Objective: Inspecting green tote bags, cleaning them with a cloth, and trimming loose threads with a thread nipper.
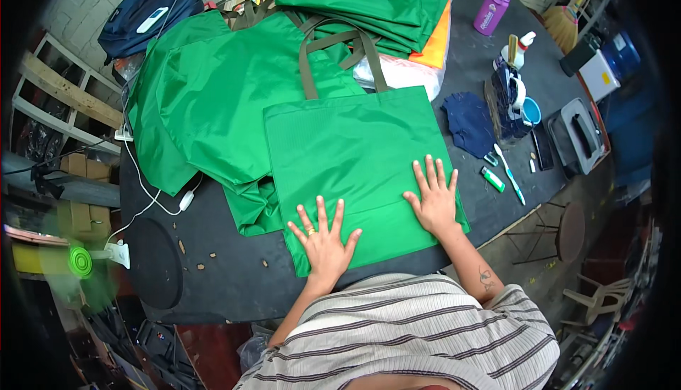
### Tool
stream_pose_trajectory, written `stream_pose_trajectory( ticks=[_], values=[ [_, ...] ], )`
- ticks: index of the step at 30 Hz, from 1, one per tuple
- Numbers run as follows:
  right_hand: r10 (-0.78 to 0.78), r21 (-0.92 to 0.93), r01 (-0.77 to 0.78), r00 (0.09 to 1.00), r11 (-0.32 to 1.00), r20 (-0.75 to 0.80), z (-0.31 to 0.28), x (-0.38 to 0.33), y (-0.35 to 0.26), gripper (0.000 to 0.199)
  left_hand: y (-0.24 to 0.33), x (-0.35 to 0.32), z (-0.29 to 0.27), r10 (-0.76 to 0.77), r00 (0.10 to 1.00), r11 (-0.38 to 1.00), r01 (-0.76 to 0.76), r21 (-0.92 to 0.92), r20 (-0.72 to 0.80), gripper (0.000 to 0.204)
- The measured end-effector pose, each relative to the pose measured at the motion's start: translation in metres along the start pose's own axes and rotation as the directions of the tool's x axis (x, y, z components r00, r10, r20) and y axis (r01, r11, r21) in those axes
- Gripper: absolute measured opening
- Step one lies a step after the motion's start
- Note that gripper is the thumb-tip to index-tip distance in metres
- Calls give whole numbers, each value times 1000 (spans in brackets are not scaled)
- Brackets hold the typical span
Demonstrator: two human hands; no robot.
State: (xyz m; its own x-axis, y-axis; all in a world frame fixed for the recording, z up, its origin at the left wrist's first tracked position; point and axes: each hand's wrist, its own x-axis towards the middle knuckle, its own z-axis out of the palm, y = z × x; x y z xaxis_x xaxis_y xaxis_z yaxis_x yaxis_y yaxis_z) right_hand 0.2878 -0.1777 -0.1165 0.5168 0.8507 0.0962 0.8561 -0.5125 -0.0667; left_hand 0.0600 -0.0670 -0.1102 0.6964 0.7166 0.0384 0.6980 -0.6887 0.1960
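A green tote bag [355, 149] with olive-brown strap handles [376, 57] lies flat on the dark table in front of me, its handles pointing away. My left hand [324, 244] rests palm down on the bag's near left part, fingers spread, a ring on one finger. Flat on the near right part, by the side edge, is my right hand [433, 198], its fingers also spread. Neither hand holds anything. More green bags [213, 99] lie loosely heaped to the left, partly under this one. Behind it rises a stack of folded green bags [362, 0].
On the table's [220, 291] right are a navy cloth [466, 122], a green lighter [493, 179], a toothbrush [511, 175], a phone [543, 149] and a purple bottle [492, 8]. A blue backpack [149, 18] sits far left. A white cable [152, 202] and small green fan [80, 262] are at left.
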Motion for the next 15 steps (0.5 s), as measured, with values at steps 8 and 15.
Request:
stream_pose_trajectory(
  ticks=[8, 15],
  values=[
    [12, 10, -12, 1000, 1000, 11, 3, 2, -2, 66, -16, 0, -2, 11, 1000, 999, -11, -33, -12, 57],
    [21, -6, -21, 1000, 1000, -8, 0, 1, 0, 66, -53, -2, -3, -58, 997, 998, 57, -7, -59, 58]
  ],
)
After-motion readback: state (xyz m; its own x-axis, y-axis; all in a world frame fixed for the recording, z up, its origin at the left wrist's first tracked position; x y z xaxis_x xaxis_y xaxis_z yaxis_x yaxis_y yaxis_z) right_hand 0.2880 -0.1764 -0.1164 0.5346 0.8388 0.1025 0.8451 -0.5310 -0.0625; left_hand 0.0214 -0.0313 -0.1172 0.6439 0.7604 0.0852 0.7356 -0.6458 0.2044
